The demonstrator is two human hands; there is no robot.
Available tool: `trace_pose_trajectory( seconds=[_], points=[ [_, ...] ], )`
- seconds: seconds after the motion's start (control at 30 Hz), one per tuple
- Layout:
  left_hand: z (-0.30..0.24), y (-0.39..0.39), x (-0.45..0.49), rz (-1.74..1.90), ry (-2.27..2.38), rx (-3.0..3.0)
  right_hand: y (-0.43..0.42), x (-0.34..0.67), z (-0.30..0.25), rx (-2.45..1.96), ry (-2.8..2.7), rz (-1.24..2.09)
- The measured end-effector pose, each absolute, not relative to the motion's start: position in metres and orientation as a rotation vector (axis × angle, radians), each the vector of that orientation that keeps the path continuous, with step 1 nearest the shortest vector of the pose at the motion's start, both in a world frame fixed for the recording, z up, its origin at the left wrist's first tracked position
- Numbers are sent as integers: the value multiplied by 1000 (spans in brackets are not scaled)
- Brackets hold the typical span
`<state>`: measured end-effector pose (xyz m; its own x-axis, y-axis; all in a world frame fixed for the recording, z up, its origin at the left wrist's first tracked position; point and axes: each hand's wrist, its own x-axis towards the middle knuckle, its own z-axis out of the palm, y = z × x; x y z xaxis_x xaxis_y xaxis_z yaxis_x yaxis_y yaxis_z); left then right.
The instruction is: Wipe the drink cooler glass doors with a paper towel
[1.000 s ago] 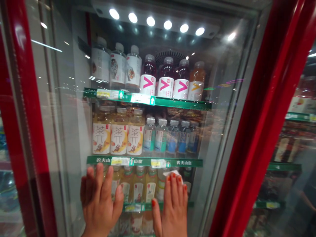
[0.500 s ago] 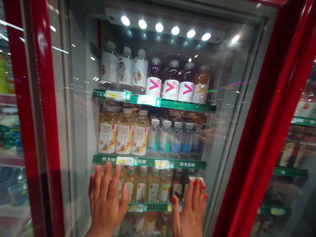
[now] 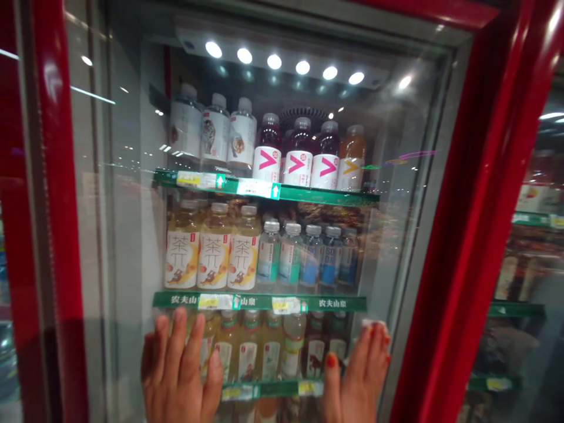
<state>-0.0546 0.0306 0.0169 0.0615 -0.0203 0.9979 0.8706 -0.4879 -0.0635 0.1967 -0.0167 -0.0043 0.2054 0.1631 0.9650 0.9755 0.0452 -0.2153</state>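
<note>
My left hand (image 3: 183, 370) lies open on or very close to the glass door (image 3: 118, 252) of a drinks cooler, at the lower left, fingers stretched upward. At the lower right, my right hand (image 3: 359, 370) presses a white wipe (image 3: 370, 323) flat to the same glass. Just the edges of the wipe show past my fingertips, so whether it is paper or cloth I cannot tell. Behind the glass are tea bottles (image 3: 214, 252), small blue-labelled bottles (image 3: 330, 258) and purple drink bottles (image 3: 300, 155).
A red door frame (image 3: 467, 235) runs up the right side, and another red upright (image 3: 57, 194) stands on the left. Green shelf strips (image 3: 304, 192) carry price tags. Round lamps (image 3: 302, 67) shine at the cooler's top. More shelves of goods appear at the far right.
My right hand has slid to the right across the glass with the wipe, closer to the door's right edge. My left hand has moved slightly left and down in view. The camera view has shifted a little.
</note>
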Motion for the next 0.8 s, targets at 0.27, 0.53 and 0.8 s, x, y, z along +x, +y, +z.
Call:
trace_pose_trajectory(
  seconds=[0.27, 0.53, 0.8],
  points=[
    [14, 29, -56, -1513, -900, -1595, -18, 150, 5, -1222, -1472, -1024],
    [16, 30, -54, -1534, -883, -1606, -22, 190, -7, -1381, -1185, -890],
    [16, 28, -56, -1522, -888, -1603, -25, 158, -10, -1229, -1530, -1128]
  ],
)
